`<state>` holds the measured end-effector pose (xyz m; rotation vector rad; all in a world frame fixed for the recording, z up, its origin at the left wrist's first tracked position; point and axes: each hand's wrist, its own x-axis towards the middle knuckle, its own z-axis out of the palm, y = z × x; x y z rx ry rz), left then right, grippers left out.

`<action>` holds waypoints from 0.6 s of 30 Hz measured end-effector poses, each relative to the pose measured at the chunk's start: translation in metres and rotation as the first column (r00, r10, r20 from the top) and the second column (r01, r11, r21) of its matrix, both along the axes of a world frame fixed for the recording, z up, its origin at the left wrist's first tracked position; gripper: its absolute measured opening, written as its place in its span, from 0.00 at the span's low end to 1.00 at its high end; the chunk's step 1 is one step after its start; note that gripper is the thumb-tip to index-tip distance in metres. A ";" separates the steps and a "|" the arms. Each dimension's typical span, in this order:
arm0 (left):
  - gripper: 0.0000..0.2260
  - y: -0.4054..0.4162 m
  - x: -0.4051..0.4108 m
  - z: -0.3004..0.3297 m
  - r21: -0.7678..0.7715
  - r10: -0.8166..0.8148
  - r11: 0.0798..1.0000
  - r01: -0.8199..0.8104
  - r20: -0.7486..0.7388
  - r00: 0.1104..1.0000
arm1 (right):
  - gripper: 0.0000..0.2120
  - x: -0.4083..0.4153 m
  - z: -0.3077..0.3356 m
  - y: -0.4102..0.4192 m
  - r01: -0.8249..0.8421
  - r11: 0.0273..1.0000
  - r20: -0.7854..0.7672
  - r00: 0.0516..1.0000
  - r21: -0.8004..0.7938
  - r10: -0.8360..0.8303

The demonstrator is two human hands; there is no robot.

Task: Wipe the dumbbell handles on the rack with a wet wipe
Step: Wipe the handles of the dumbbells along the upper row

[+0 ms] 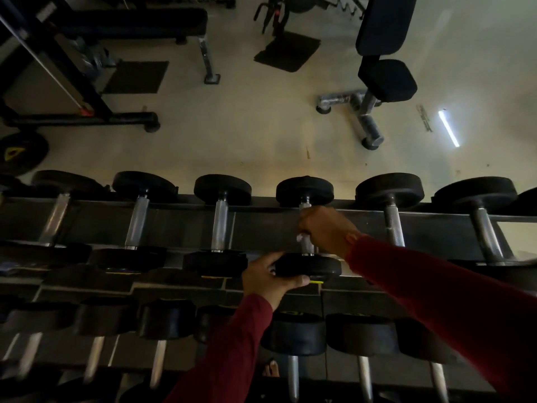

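Black steel rack (180, 228) carries a row of dumbbells across the top tier. The dumbbell (306, 225) right of centre looks heavy and rigid, its chrome handle (305, 245) likely slick. The left hand (268, 279) cups the near weight head, steadying it. The right hand (327, 231) is curled tight round the handle, a scrap of white wipe (299, 237) showing.

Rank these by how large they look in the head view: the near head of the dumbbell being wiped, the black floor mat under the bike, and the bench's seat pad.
1. Floor mat
2. Dumbbell head and seat pad: alike; the pad stands farther off, so unranked.
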<state>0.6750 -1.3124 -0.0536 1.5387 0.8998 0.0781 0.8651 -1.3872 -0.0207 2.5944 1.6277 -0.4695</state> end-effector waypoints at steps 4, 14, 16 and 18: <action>0.32 0.003 0.000 0.001 -0.001 -0.009 1.000 0.009 -0.009 1.000 | 0.12 0.003 0.010 0.022 -0.111 0.990 0.275 0.953 -0.082 0.130; 0.17 0.009 -0.004 0.009 -0.051 0.095 0.994 -0.096 -0.036 0.995 | 0.09 -0.008 0.030 0.005 -0.033 0.998 -0.146 0.989 -0.049 0.025; 0.14 0.004 -0.003 0.020 -0.013 0.152 0.988 -0.152 -0.012 0.988 | 0.08 0.000 0.040 -0.012 0.213 0.976 -0.259 0.946 0.053 -0.193; 0.12 -0.005 0.002 0.031 0.068 0.168 0.983 -0.170 0.037 0.985 | 0.08 0.009 0.050 -0.037 0.517 0.850 -0.447 0.787 0.101 -0.425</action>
